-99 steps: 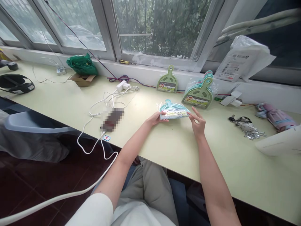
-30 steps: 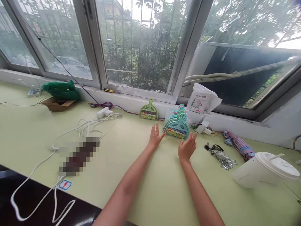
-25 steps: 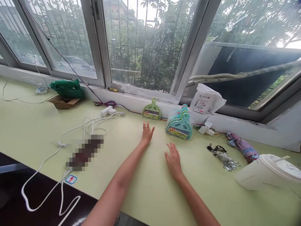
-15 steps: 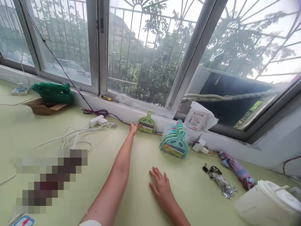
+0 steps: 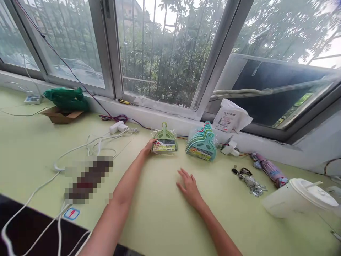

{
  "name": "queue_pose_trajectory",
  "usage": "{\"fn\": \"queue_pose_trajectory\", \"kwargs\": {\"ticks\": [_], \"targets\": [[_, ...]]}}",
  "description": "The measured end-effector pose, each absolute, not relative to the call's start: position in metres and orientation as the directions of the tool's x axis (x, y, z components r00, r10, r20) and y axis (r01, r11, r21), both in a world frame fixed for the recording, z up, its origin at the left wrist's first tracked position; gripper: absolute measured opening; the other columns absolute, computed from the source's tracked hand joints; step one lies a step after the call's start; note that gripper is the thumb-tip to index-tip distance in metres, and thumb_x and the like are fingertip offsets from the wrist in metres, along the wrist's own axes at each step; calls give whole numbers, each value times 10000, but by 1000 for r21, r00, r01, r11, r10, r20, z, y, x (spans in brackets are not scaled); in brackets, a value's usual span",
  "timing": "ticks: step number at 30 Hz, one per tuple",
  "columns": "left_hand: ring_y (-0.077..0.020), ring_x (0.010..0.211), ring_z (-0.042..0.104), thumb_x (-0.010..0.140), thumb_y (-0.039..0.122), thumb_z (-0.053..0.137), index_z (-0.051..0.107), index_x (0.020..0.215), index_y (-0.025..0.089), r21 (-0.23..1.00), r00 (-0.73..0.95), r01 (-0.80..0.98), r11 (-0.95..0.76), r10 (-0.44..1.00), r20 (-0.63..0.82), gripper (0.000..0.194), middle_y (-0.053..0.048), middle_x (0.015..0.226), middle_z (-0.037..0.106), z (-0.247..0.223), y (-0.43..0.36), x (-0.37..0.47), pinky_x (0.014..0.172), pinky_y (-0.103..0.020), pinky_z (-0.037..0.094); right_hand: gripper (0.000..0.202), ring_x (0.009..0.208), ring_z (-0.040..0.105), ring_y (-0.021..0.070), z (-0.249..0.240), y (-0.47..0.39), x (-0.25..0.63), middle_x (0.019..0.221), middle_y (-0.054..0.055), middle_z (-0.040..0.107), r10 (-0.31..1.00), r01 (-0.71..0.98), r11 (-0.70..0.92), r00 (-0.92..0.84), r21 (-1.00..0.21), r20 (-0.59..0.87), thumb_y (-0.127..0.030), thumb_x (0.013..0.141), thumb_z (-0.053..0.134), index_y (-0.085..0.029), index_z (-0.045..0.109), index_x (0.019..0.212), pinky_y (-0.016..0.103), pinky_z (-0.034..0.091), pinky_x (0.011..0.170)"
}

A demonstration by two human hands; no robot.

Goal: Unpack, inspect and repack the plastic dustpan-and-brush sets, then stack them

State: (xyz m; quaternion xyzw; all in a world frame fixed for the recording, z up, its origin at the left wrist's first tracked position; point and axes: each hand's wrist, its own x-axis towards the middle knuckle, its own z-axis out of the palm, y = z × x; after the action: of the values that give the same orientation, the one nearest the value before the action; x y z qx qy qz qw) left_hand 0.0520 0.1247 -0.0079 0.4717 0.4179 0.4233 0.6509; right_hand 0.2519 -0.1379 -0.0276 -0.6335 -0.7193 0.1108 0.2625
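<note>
Left hand (image 5: 147, 148) has the green dustpan-and-brush pack (image 5: 164, 138) by its lower left edge — fingers clamped on it, thumb over the front. The pack's in clear wrap, handle pointing up at 12 o'clock, and sits near the back of the table (image 5: 157, 206), at about 11 o'clock from the right hand. Can't tell if its bottom edge touches the table.

Right hand (image 5: 189, 187) isn't holding anything: palm down, fingers spread a bit apart. Whether it's resting on the table or just above, can't say.

Between 12 and 1 o'clock from that hand there's a stack of dustpan packs (image 5: 201, 145) standing in a row, bluish-green at the front, well apart from the held pack. Keys (image 5: 250, 181) are out at 3 o'clock, with a white lidded cup (image 5: 290, 199) further along, and a folded umbrella (image 5: 269, 169) between 2 and 3.

From the left hand, a white charger (image 5: 117, 127) lies at 10 o'clock — so does a green bag (image 5: 65, 98) in a cardboard box (image 5: 60, 115), further off. At 8 o'clock there's a dark, pixelated thing (image 5: 89, 179), can't make it out.
</note>
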Motion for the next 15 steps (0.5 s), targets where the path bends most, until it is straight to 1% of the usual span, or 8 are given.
{"fn": "queue_pose_trajectory", "kwargs": {"ticks": [1, 3, 5, 6, 8, 10, 12, 15], "targets": [[-203, 734, 656, 782, 445, 553, 616, 877, 165, 955, 286, -214, 205, 948, -140, 303, -75, 776, 681, -10, 106, 47, 707, -332, 528, 508, 1389, 268, 203, -26, -140, 251, 1491, 95, 323, 944, 840, 175, 6, -514, 331, -389, 904, 382, -231, 357, 1386, 489, 205, 1125], [-201, 736, 655, 782, 449, 550, 606, 923, 165, 925, 270, -308, 220, 953, -137, 322, -73, 783, 674, -14, 69, 42, 714, -339, 534, 529, 1424, 156, 211, -19, -144, 247, 1511, 99, 273, 835, 823, 173, 169, -541, 524, -390, 912, 366, -211, 304, 1406, 484, 224, 1115], [-201, 770, 656, 781, 436, 554, 581, 1005, 177, 908, 267, -365, 206, 957, -110, 344, -72, 833, 672, -17, 35, 46, 730, -346, 537, 495, 1433, 104, 211, -7, -148, 239, 1500, 86, 298, 729, 826, 196, 237, -528, 642, -377, 928, 340, -208, 320, 1393, 476, 218, 1112], [-198, 795, 655, 778, 420, 563, 560, 1050, 189, 902, 267, -389, 189, 960, -86, 357, -70, 874, 670, -18, 20, 51, 741, -345, 538, 459, 1427, 132, 209, -2, -150, 233, 1476, 77, 346, 711, 834, 220, 218, -506, 669, -368, 937, 328, -212, 367, 1367, 465, 217, 1111], [-185, 832, 650, 767, 386, 583, 509, 1119, 218, 894, 267, -415, 169, 962, -58, 397, -57, 946, 659, -19, -5, 62, 754, -335, 538, 383, 1374, 283, 206, 6, -154, 223, 1372, 64, 488, 738, 847, 274, 118, -455, 664, -358, 949, 314, -226, 510, 1250, 440, 218, 1106], [-170, 832, 643, 762, 376, 591, 468, 1152, 237, 900, 281, -395, 183, 957, -71, 431, -41, 973, 646, -20, -25, 73, 741, -319, 537, 377, 1217, 482, 205, 4, -155, 217, 1188, 62, 626, 797, 844, 285, 55, -454, 601, -364, 958, 296, -230, 630, 1068, 426, 246, 1081], [-160, 809, 635, 760, 388, 598, 448, 1160, 243, 914, 310, -357, 194, 947, -80, 450, -32, 973, 635, -20, -39, 80, 708, -302, 535, 447, 984, 603, 204, -5, -155, 216, 971, 69, 695, 856, 814, 237, 82, -529, 511, -406, 956, 277, -212, 674, 887, 409, 340, 1000], [-155, 817, 621, 752, 405, 621, 436, 1172, 245, 926, 364, -338, 168, 931, -36, 486, -35, 1011, 624, -19, -51, 83, 688, -285, 529, 539, 710, 616, 190, -23, -150, 223, 748, 73, 691, 895, 657, 131, 244, -743, 373, -541, 914, 286, -186, 641, 716, 331, 468, 762]]}}
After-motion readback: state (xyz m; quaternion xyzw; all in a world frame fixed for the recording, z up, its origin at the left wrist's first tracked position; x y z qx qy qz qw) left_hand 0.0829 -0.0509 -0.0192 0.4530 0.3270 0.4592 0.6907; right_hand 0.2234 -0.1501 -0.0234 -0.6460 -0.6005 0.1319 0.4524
